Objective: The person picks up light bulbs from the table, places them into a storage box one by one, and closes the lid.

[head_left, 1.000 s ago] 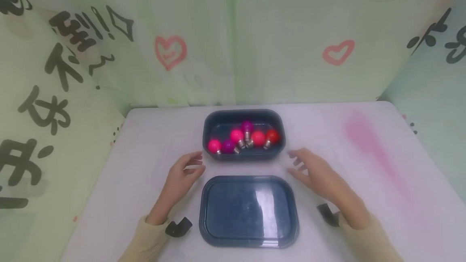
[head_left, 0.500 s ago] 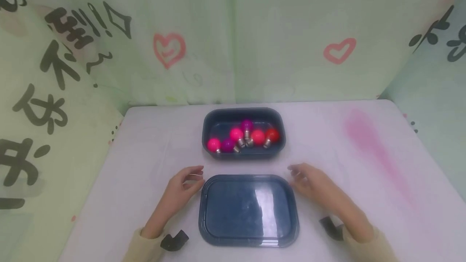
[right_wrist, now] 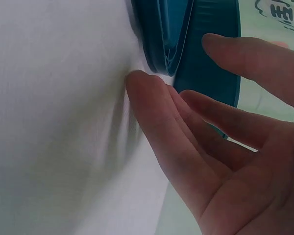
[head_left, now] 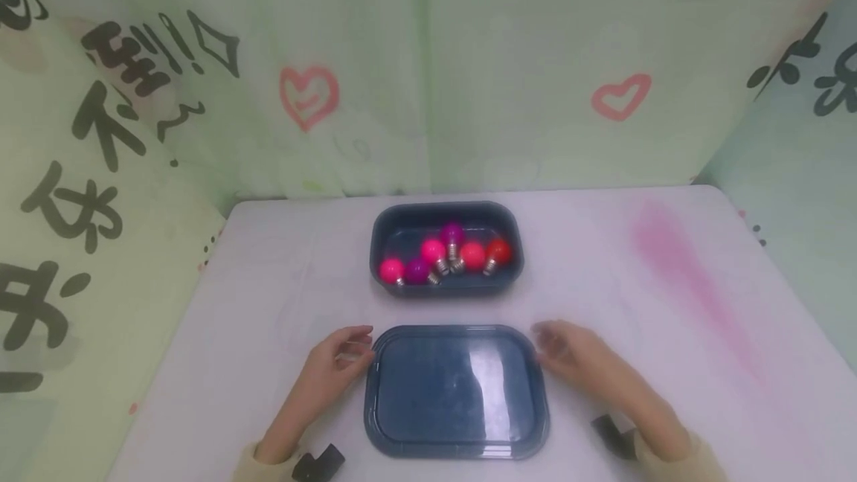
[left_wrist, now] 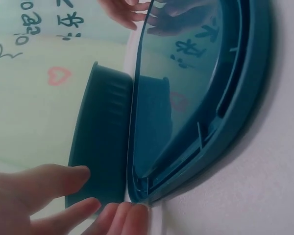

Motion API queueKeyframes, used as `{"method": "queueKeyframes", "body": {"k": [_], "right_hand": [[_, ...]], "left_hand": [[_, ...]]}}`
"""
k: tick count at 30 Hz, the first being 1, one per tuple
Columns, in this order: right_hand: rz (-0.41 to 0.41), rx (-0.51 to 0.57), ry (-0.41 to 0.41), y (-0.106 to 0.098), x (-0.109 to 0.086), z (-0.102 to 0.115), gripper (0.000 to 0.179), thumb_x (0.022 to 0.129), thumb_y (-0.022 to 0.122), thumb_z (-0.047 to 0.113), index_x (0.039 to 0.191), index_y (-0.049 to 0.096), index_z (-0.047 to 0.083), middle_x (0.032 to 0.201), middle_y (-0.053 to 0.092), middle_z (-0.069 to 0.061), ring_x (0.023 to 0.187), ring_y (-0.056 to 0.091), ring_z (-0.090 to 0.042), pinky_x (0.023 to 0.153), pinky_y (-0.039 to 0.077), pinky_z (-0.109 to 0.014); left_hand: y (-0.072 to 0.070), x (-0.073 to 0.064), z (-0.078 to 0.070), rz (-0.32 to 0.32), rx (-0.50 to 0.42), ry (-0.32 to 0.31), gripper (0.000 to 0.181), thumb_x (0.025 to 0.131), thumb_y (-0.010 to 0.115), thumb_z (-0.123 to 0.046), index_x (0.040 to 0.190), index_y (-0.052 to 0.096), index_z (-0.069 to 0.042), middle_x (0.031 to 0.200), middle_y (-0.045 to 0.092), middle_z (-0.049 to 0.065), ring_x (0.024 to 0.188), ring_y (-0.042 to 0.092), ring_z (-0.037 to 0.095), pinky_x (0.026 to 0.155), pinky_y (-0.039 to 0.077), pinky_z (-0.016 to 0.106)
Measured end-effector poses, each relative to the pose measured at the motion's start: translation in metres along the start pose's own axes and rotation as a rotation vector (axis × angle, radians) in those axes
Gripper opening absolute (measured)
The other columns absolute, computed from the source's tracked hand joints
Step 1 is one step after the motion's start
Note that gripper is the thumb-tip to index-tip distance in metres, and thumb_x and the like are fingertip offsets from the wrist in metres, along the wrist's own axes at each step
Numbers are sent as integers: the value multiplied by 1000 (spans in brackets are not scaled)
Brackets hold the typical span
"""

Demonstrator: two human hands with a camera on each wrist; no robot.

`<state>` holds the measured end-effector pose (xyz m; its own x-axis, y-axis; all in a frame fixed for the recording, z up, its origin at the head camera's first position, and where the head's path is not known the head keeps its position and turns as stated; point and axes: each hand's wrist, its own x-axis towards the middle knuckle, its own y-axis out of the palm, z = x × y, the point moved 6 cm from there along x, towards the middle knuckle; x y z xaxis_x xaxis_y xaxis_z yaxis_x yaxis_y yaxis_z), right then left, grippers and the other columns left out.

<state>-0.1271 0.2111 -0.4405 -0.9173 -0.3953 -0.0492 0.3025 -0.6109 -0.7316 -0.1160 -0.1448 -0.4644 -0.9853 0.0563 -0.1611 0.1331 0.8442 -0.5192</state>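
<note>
A dark blue rectangular lid (head_left: 428, 393) with rounded corners lies flat on the table, a bright reflection on it. My left hand (head_left: 331, 363) is at its upper left corner, fingers loosely bent and thumb apart, holding nothing. Opposite, my right hand (head_left: 579, 355) is at the upper right corner with relaxed fingers. In the left wrist view the fingertips (left_wrist: 137, 215) come right up to the lid's ribbed rim. The right wrist view shows fingertips (right_wrist: 137, 76) low by the table, just beside the lid's end (right_wrist: 159, 58). Neither hand grips the lid.
Behind the lid stands a matching dark blue box (head_left: 445, 291). Several round light bulbs lie in it, such as a pink bulb (head_left: 391, 270), a purple bulb (head_left: 451, 232) and a red bulb (head_left: 498, 250). A white cloth covers the table (head_left: 294, 259); curtains (head_left: 469, 58) hang around it.
Both hands have drawn back from beside the box to the lid's upper corners. Lid, box and bulbs have stayed in place.
</note>
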Motion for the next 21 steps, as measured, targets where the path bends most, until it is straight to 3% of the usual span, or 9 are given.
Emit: {"method": "queueKeyframes", "body": {"k": [9,15,21], "right_hand": [[26,20,-33,6,-1,4,35,86,73,12,116,64,-5,93,69,-2,80,63,-10,70,57,-26],[-1,23,-56,9,2,8,33,83,76,9,111,65,-5,89,69,-3,76,64,-11,67,57,-25],[-8,9,-12,11,2,7,33,81,78,8,109,66,-5,87,68,-3,75,64,-15,65,56,-25]], "left_hand": [[3,-7,2,24,94,3,36,87,75,-13,121,66,-5,103,72,6,91,70,18,74,59,27],[5,-7,1,34,92,15,38,85,76,-11,120,66,-1,98,71,6,85,70,17,71,59,26],[4,-8,-2,19,97,-10,40,82,78,-8,119,66,0,98,72,7,84,71,18,71,60,31]]}}
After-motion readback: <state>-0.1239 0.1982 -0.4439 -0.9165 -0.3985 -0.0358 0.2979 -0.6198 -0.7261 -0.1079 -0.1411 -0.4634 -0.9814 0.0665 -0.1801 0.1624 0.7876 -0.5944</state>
